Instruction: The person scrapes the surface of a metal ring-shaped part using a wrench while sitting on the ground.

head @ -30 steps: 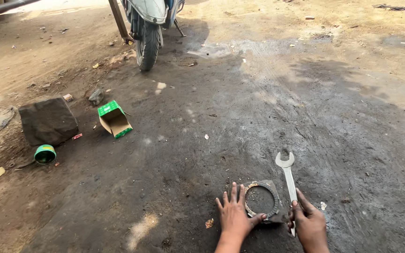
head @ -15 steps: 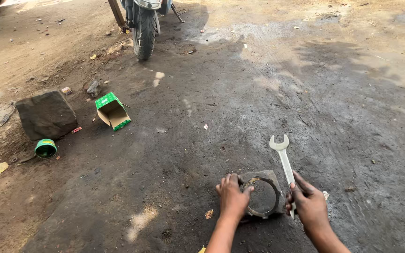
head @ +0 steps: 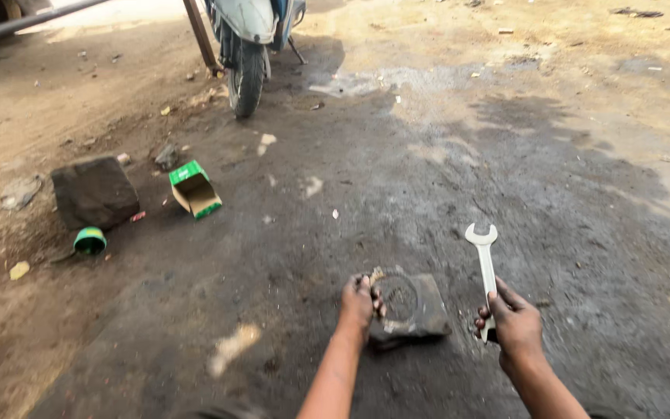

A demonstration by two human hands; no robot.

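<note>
Roadside repair under way on oil-dark ground.
Left hand (head: 358, 301) grips a greasy metal part (head: 409, 306); right hand (head: 515, 324) clutches an open-ended spanner (head: 484, 264), not yet applied.

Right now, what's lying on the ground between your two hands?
In the head view, a dark flat block with a ring-shaped part on it lies between left hand and right hand.

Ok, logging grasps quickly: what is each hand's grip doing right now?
Left hand: closed on the edge of the dark ring-shaped part.
Right hand: closed on the wrench handle.
</note>
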